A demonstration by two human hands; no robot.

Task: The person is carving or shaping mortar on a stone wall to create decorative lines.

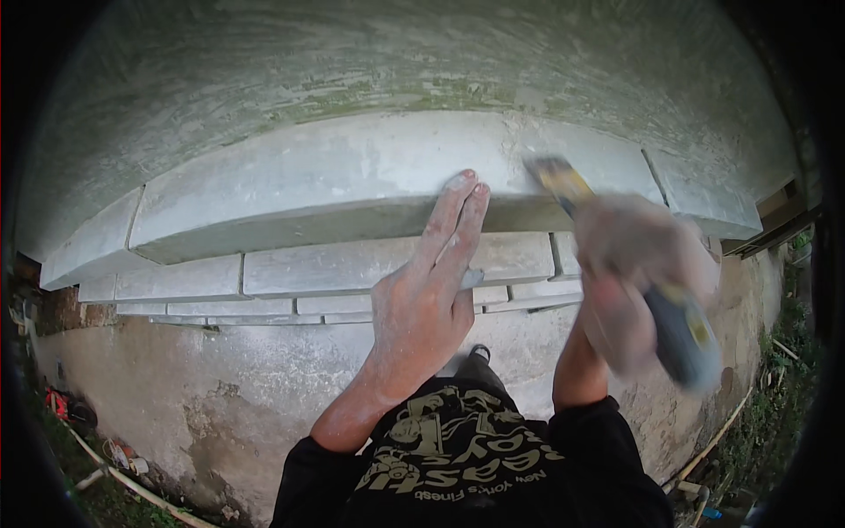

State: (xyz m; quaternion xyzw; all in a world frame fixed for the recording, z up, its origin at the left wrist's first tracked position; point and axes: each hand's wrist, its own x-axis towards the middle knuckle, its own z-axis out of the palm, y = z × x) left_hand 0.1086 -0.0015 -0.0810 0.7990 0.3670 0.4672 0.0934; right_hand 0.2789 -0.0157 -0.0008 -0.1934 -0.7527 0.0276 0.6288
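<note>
A row of pale grey wall blocks [290, 189] runs across in front of me, against a rough plastered wall. My left hand [421, 290] rests at the near edge of the top block, its index and middle fingers stretched over the upper face. Its other fingers curl around a small grey piece [473, 279], of which only the end shows. My right hand [638, 273], smeared by motion, grips a flat-bladed hand tool [563, 183] with a dark grey and yellow handle. The blade's dark tip is over the block's top, right of my left fingers, near a crumbly patch [525, 132].
The plastered wall [352, 62] rises behind the blocks. More block courses [352, 264] step down below the top row. Under me lies a stained concrete floor [264, 396], with pipes [141, 493] and a red object [57, 405] at lower left, and plants [775, 396] at right.
</note>
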